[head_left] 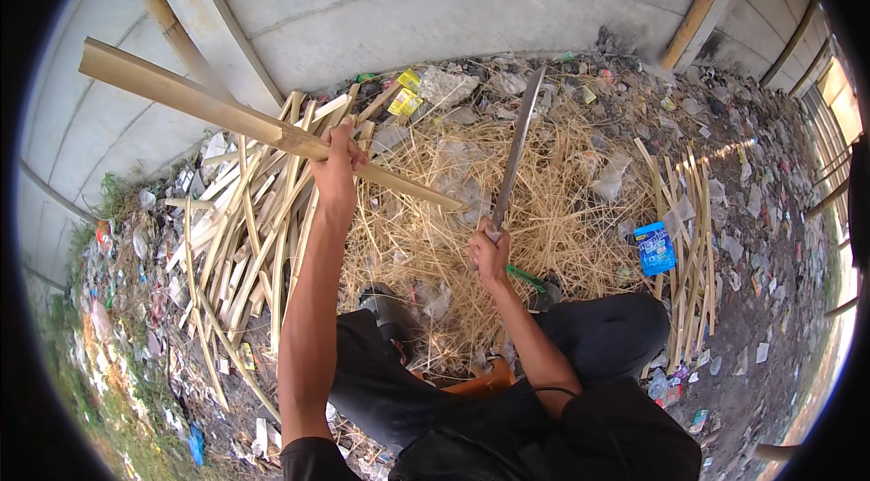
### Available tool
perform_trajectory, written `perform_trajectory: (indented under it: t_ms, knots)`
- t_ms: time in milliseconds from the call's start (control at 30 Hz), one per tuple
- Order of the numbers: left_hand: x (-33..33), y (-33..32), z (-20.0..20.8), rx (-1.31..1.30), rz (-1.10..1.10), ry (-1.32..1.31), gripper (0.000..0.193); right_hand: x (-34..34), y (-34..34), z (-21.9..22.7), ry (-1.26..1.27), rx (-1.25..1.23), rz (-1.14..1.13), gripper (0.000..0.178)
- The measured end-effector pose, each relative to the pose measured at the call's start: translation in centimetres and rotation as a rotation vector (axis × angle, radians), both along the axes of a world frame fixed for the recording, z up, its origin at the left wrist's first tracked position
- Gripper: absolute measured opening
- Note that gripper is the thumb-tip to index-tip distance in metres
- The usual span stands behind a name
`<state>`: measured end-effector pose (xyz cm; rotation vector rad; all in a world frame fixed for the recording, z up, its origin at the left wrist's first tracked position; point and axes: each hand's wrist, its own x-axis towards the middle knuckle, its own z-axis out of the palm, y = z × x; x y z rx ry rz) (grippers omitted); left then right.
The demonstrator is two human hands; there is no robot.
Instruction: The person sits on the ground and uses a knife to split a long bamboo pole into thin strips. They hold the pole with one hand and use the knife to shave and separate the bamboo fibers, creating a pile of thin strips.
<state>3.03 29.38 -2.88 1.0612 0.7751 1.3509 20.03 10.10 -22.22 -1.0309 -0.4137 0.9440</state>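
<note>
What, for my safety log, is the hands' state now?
Left hand: closed, holding a long tan split-bamboo piece.
Right hand: closed, holding a long grey metal-bladed knife.

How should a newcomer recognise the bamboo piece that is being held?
From the grey wall along the top, come down to the heap of strips on the left. At its upper edge in the picture, the left hand grips the bamboo piece. Unlike the narrow strips lying below, it is broad and held aloft.
</note>
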Motion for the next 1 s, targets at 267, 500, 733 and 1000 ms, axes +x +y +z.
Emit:
perform_trajectory:
  t_ms: [267,500,733,1000]
  knots:
    - [0.1,0.0,0.1,-0.025,-0.001,-0.004,0.038,-0.4,-2.6,-9.6,-0.059,-0.640,0.251,0.030]
    - [0.7,0.2,0.5,-0.015,0.007,-0.027,0.036,2.8,-2.5,-12.8,0.736,-0.258,0.691,0.028]
    - [0.7,0.2,0.0,0.033,0.011,0.018,0.038,0.1,-1.8,-6.7,-0.013,-0.453,0.114,0.025]
    - [0.3,0.5,-0.4,0.030,0.016,-0.002,0.038,2.3,1.3,0.5,-0.154,0.414,-0.178,0.023]
